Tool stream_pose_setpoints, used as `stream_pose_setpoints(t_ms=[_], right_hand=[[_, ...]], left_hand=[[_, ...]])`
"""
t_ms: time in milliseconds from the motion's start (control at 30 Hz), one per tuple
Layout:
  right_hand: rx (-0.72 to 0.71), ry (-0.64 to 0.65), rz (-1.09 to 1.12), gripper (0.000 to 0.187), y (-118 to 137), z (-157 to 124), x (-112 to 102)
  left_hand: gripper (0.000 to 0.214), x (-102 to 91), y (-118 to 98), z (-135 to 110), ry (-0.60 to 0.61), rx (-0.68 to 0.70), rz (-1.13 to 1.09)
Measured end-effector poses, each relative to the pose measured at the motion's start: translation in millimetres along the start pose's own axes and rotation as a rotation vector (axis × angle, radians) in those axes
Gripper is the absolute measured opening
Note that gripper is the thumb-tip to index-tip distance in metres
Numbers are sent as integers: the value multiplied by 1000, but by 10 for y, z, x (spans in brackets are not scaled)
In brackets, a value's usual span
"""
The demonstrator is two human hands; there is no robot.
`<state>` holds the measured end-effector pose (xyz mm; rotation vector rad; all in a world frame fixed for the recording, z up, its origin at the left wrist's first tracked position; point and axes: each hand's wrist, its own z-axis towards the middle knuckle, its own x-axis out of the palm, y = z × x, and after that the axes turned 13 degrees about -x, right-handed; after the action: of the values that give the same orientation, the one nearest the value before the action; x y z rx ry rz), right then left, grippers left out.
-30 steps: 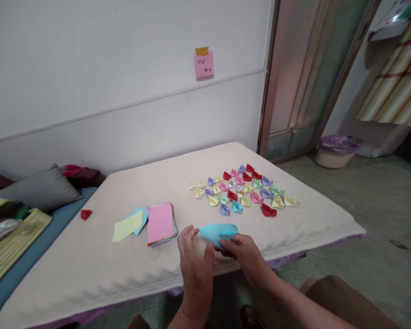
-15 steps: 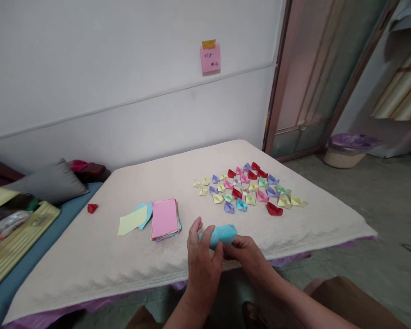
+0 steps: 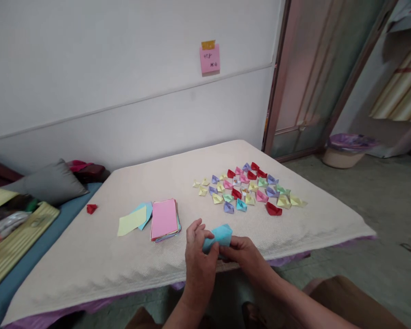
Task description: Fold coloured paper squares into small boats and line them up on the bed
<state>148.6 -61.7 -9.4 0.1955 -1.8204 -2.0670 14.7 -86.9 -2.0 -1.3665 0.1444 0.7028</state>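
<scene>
A light blue paper (image 3: 219,236), partly folded, sits between both of my hands just above the near edge of the cream-covered table (image 3: 89,260). My left hand (image 3: 198,256) pinches its left side with thumb and fingers closed on it. From the right, my right hand (image 3: 245,257) grips the paper's lower edge. Farther back on the table lies a cluster of several small folded paper boats (image 3: 248,189) in red, yellow, purple, pink, green and blue.
A stack of coloured sheets with pink on top (image 3: 164,219) lies left of my hands, beside loose yellow (image 3: 132,220) and blue sheets. A small red folded piece (image 3: 91,208) sits at the table's left edge. Cushions (image 3: 48,183) lie far left; a lined bin (image 3: 345,150) stands by the door.
The blue paper has been folded shorter and more compact between my hands. My left hand moved in onto its left end. The camera view shifted slightly left earlier, then held steady.
</scene>
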Motion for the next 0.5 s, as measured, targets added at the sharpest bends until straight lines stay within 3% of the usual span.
stream_pose_setpoints(t_ms=[133,300,500], right_hand=[[2,10,9,26,17,1,-3],[11,10,20,27,16,4,0],[12,6,33,22,-1,12,-6]], left_hand=[[17,-5,-5,20,31,-40,-56],[14,-29,18,126,96,-201,-134],[11,-73,26,185,146,-214,-34]])
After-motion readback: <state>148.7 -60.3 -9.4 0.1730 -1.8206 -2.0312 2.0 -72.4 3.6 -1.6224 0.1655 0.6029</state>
